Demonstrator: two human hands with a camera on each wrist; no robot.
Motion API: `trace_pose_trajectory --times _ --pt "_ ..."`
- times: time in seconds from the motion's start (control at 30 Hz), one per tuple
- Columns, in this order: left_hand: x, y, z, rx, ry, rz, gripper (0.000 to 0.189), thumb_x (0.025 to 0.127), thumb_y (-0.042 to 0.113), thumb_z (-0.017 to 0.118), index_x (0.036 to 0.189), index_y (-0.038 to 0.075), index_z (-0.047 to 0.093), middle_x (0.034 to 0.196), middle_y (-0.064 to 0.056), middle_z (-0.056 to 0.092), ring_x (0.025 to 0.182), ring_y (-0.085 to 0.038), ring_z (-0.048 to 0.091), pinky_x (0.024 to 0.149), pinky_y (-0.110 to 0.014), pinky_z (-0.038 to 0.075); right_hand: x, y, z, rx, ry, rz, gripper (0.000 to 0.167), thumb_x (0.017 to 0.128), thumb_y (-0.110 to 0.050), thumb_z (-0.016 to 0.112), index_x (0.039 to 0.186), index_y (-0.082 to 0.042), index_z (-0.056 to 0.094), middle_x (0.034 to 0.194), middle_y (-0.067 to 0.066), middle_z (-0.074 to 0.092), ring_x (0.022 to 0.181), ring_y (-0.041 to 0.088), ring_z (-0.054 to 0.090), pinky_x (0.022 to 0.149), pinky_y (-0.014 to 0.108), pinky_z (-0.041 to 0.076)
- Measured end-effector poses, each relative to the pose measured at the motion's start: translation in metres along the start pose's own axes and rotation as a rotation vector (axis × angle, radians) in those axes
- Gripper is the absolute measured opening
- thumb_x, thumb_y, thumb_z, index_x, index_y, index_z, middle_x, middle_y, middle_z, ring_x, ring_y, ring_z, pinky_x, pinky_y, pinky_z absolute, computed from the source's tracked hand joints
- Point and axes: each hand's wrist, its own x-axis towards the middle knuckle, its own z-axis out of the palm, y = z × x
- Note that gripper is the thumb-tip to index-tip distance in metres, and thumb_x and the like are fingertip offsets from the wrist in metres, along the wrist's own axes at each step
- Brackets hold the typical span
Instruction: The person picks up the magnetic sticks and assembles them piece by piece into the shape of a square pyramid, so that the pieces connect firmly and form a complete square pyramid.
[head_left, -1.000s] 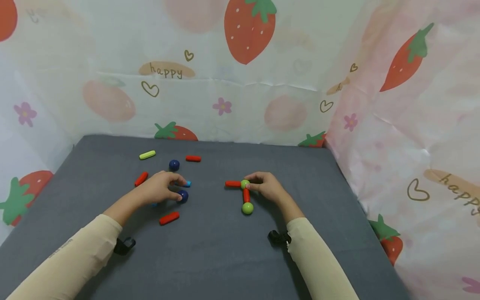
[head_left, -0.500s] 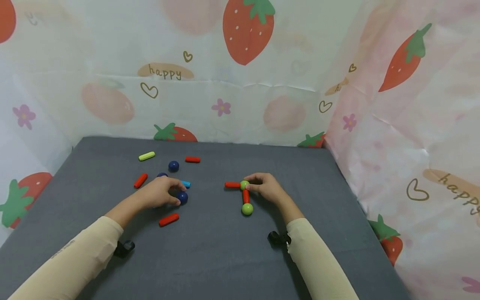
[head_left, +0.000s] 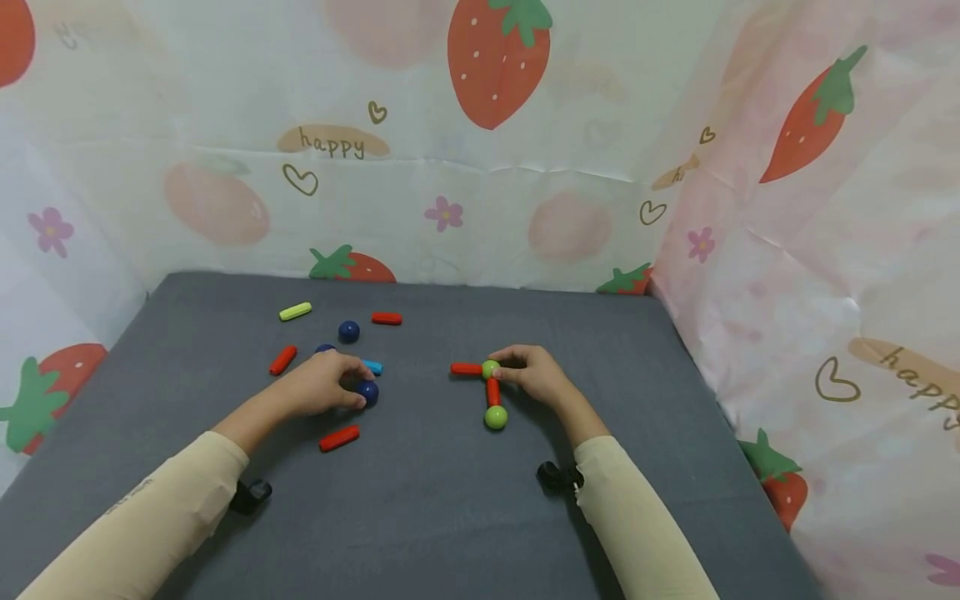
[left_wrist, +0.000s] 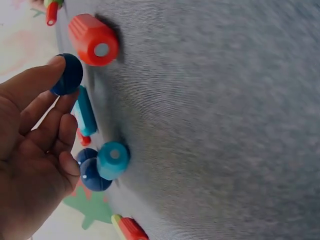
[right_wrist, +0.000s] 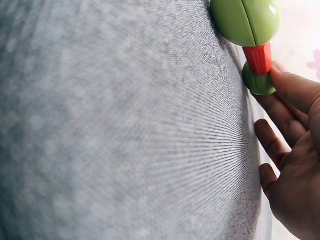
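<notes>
In the head view my left hand (head_left: 324,386) pinches a dark blue ball (head_left: 367,392) between thumb and fingers, low over the grey cloth. The left wrist view shows the thumb pressed on this ball (left_wrist: 68,75), with the other fingers curled beneath it. A light blue stick (head_left: 372,367) lies just beyond that hand. My right hand (head_left: 528,372) pinches a green ball (head_left: 490,369) at the corner of a joined piece. From that ball one red stick (head_left: 467,369) points left, and another red stick (head_left: 492,392) runs toward me to a second green ball (head_left: 496,417).
Loose red sticks (head_left: 340,438) lie around the left hand, with a yellow-green stick (head_left: 296,312) and another dark blue ball (head_left: 348,332) farther back. In the left wrist view a light blue stick (left_wrist: 113,160) stands end-on beside dark blue balls (left_wrist: 95,176). Printed curtains border the table.
My left hand has drawn back and lower, its fingers closing round the dark blue ball. More of the light blue stick and a dark blue ball behind the hand now show. The right hand stays put.
</notes>
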Motion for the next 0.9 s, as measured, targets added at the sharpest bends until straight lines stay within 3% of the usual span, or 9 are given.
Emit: trace_pose_trajectory --times 0.2,0.47,0.9 --pt "0.004 0.008 -0.004 0.003 0.043 0.03 0.037 0.092 0.025 0.079 0.124 0.011 0.07 0.126 -0.009 0.071 0.12 -0.029 0.065 0.1 -0.05 0.052 0.0 0.001 0.0 0.004 0.002 0.008 0.031 0.095 -0.027 0.075 0.126 -0.021 0.074 0.125 0.0 0.07 0.112 0.02 0.062 0.086 0.035 0.049" --pt "0.015 0.018 -0.006 0.013 0.082 0.043 0.036 0.093 0.033 0.077 0.124 0.015 0.07 0.115 -0.001 0.071 0.106 -0.022 0.062 0.091 -0.045 0.053 0.0 0.001 -0.001 0.009 0.0 0.005 0.031 0.096 -0.026 0.074 0.126 -0.02 0.074 0.126 0.0 0.07 0.111 0.019 0.062 0.084 0.035 0.049" --pt "0.043 0.038 0.006 -0.03 0.128 0.067 0.034 0.093 0.031 0.078 0.122 0.013 0.071 0.123 -0.007 0.069 0.115 -0.028 0.06 0.101 -0.051 0.049 0.001 0.001 0.0 -0.007 0.008 -0.01 0.032 0.095 -0.025 0.075 0.126 -0.019 0.074 0.126 0.001 0.07 0.115 0.02 0.062 0.091 0.038 0.05"
